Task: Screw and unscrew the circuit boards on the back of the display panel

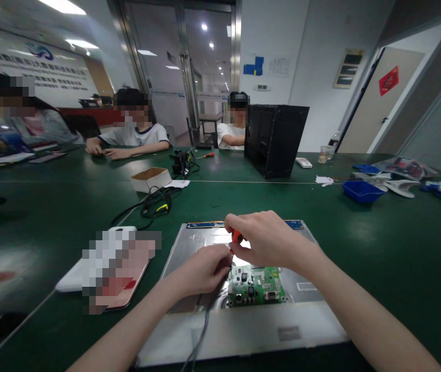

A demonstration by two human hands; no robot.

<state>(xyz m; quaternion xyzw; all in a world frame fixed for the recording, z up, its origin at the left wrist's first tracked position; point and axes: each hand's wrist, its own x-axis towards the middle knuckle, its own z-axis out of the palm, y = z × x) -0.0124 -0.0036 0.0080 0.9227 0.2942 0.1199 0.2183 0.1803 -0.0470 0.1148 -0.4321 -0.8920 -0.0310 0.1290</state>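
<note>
A flat metal display panel (200, 243) lies on the table before me, with a green circuit board (257, 285) on its back. My right hand (267, 240) is closed around the orange-and-black handle of a screwdriver (237, 236), held upright with its shaft pointing down at the board's upper left corner. Beside that shaft my left hand (208, 268) is closed, fingertips pinched together; what sits between them is hidden. A dark cable (203, 330) runs from under my left hand over the panel's pale lower strip toward the near edge.
Left of the panel lie a white phone-like object (75, 276) and a pink phone (138, 274). Beyond are black cables (146, 206), an open box (150, 181), another screwdriver (207, 155) and a black case (276, 139). A blue tray (362, 191) stands right. Several people sit around the table.
</note>
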